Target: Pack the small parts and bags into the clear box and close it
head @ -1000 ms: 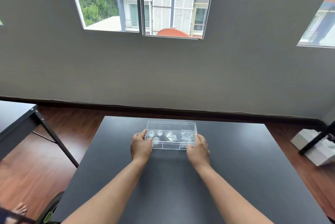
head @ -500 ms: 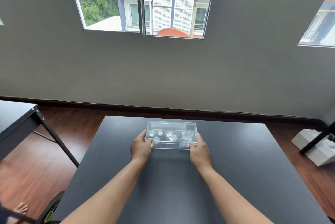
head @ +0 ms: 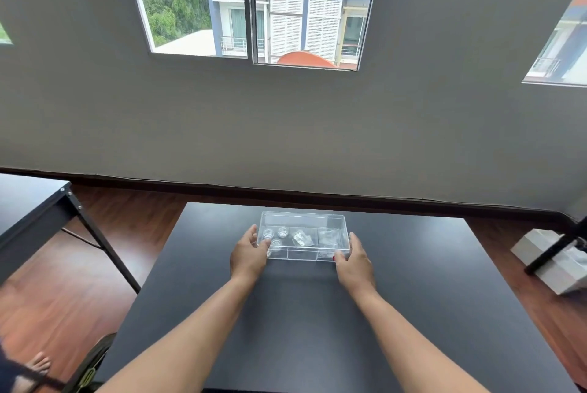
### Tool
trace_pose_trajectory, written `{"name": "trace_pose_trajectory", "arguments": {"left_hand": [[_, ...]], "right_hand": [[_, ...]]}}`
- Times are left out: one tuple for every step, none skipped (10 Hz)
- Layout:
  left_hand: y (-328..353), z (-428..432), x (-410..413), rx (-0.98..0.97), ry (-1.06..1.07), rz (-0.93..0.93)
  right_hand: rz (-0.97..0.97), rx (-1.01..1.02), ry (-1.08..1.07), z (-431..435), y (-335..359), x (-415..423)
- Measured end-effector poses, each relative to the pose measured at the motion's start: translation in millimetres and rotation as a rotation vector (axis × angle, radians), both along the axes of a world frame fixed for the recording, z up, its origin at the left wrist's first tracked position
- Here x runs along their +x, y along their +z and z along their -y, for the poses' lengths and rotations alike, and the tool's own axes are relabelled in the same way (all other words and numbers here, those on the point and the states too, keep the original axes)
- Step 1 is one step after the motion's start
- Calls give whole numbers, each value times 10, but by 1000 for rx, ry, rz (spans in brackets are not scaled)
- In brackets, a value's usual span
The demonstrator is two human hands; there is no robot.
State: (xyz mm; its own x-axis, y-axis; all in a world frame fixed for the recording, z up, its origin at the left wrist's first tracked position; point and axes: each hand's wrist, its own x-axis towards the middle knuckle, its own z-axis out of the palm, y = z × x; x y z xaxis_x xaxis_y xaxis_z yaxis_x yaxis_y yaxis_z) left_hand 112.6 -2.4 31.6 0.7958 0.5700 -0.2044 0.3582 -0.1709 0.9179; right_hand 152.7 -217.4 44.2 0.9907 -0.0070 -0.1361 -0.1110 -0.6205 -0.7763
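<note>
Both hands flank the clear box (head: 303,237): left hand (head: 249,257) open-palmed against its left end, right hand (head: 354,264) cupped at the near right corner (firm grip cannot be confirmed). Small parts (head: 275,237) and bags (head: 328,237) lie inside. Risk: uneven pressure could skid or tip it, spilling contents. The table (head: 413,297) offers open room all round; far edge nearest.

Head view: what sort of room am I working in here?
Likely a sparsely furnished upper-floor room in a house or small office: a dark table on wood flooring, a bare grey wall, and a window facing a neighbouring building's balcony.
</note>
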Motion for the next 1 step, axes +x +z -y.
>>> {"name": "trace_pose_trajectory", "arguments": {"left_hand": [[33,17,-74,122,75,-19]], "right_hand": [[18,14,-59,69,-38,-7]]}}
